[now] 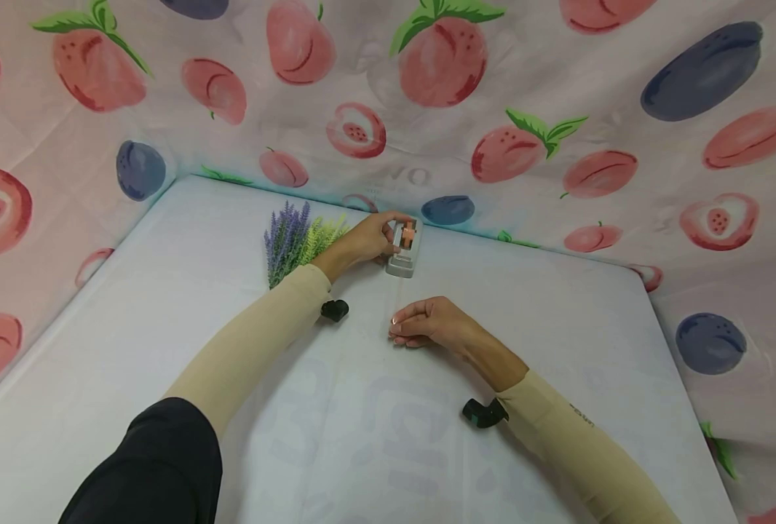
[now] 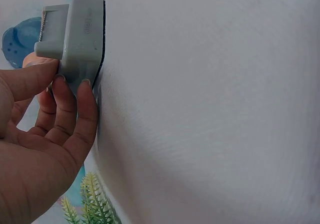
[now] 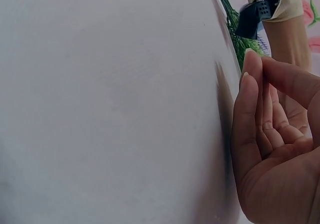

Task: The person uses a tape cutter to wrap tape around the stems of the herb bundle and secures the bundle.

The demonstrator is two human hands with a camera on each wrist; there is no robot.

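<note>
A small grey tape dispenser [image 1: 402, 255] with an orange-brown roll [image 1: 408, 234] in it stands near the table's back edge. My left hand [image 1: 365, 239] grips it from the left side. The left wrist view shows the thumb and fingertips of that hand [image 2: 60, 119] against the dispenser's grey body [image 2: 82, 38], close to its toothed cutting edge. Nearer to me, my right hand [image 1: 437, 324] hovers low over the table. Its fingers are loosely bent and the thumb meets a fingertip; in the right wrist view I see nothing between these fingers [image 3: 245, 119].
Purple flower sprigs [image 1: 286, 236] and yellow-green sprigs [image 1: 319, 236] lie left of the dispenser, partly behind my left forearm. A white cloth covers the table [image 1: 558, 320]. Peach-patterned fabric [image 1: 362, 65] rises behind and at both sides. Black wrist cameras [image 1: 483, 413] hang at both cuffs.
</note>
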